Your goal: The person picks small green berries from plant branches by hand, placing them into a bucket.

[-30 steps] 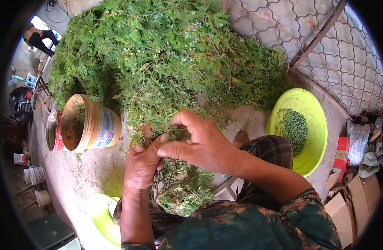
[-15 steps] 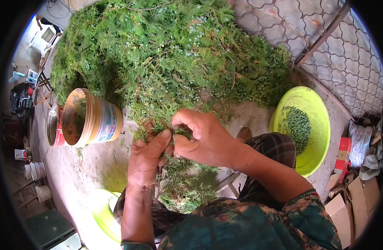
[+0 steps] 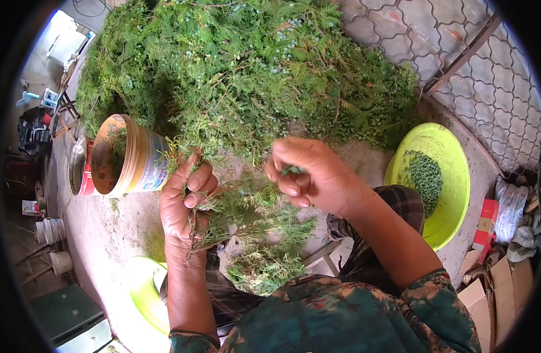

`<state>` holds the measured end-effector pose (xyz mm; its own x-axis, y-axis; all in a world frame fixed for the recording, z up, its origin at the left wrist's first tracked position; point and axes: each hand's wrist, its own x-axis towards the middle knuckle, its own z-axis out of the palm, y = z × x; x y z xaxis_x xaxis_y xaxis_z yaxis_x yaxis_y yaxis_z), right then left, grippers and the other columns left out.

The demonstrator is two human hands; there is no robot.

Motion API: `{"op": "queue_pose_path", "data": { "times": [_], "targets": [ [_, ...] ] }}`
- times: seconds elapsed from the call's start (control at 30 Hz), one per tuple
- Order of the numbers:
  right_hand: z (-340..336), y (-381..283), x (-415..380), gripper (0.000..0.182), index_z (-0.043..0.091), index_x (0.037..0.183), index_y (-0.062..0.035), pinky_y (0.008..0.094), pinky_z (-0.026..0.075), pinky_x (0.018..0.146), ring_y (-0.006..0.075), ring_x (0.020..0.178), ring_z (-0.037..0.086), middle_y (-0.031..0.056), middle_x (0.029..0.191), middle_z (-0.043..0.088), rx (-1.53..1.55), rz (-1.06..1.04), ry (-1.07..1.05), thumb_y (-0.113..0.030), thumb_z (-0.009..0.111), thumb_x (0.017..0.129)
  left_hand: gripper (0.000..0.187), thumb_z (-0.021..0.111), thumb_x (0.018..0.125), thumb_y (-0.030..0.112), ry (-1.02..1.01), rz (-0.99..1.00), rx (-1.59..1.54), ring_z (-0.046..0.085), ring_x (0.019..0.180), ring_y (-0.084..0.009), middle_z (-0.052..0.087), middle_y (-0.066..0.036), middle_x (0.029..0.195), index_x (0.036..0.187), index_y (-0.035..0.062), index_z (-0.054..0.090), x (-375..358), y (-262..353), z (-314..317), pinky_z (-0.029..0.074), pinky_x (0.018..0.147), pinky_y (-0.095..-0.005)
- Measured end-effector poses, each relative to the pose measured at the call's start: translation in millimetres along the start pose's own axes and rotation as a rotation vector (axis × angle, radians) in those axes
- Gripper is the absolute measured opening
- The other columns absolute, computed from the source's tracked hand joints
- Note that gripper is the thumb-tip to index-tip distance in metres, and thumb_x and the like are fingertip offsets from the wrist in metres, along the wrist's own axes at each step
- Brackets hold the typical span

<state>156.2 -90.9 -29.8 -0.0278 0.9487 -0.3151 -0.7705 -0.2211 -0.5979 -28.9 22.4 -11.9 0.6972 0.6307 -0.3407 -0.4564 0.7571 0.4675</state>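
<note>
My left hand [image 3: 191, 197] is closed around a leafy conifer sprig [image 3: 229, 222], whose feathery end hangs below the fist toward the right. Apart from it, my right hand [image 3: 309, 173] is curled, with a bit of green plant matter [image 3: 292, 170] showing between the fingers. Whether that is cones or leaf cannot be made out. Beyond both hands lies a big heap of conifer branches [image 3: 235, 76] with small pale-green cones. On the right, a yellow-green basin [image 3: 453, 206] holds many small green cones [image 3: 426, 182]. Loose clippings [image 3: 270, 259] lie between my knees.
Two buckets, one tan [image 3: 120, 159] and one red [image 3: 82, 170], lean at the left. Another yellow-green basin [image 3: 142, 294] is by my left leg. Cardboard [image 3: 494, 294] and a red box [image 3: 486, 223] lie at the far right, near a patterned paved strip [image 3: 482, 88].
My hands were together at the sprig and have come apart. The left went left with the sprig; the right drew away to the right, with green matter in its fingers.
</note>
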Motion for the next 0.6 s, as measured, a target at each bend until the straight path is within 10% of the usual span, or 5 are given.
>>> {"op": "queue_pose_path", "data": {
  "times": [0.17,0.37,0.6],
  "targets": [
    [-9,11,8,0.041,0.054,0.093,-0.0057,0.0199,0.034,0.039,0.0055,0.053,0.042,0.0015,0.077,0.053,-0.428,-0.041,0.018,-0.046,0.047,0.091,0.011,0.049,0.091,0.012,-0.075,-0.102,-0.158,0.032,0.041,-0.0036,0.04,0.003,0.058,0.097,0.0026,0.053,0,-2,2,0.028,0.039,-0.0171],
    [14,27,4,0.055,0.053,0.109,-0.006,0.0185,0.037,0.05,0.0086,0.057,0.045,0.0022,0.087,0.051,-0.168,0.055,-0.121,-0.056,0.043,0.089,0.011,0.049,0.092,0.013,-0.014,-0.11,-0.053,0.032,0.041,-0.0029,0.04,0.004,0.057,0.098,0.0054,0.054,2,-10,4,0.027,0.038,-0.0163],
    [8,15,4,0.02,0.054,0.094,-0.0082,0.0184,0.034,0.049,0.0026,0.057,0.042,-0.0042,0.073,0.051,-0.336,-0.036,-0.059,-0.025,0.063,0.086,0.038,0.067,0.082,0.028,0.273,0.033,0.523,0.048,0.054,-0.0048,0.057,0.0,0.077,0.109,0.0056,0.05,-7,-14,15,0.037,0.047,-0.0154]
  ]
}}
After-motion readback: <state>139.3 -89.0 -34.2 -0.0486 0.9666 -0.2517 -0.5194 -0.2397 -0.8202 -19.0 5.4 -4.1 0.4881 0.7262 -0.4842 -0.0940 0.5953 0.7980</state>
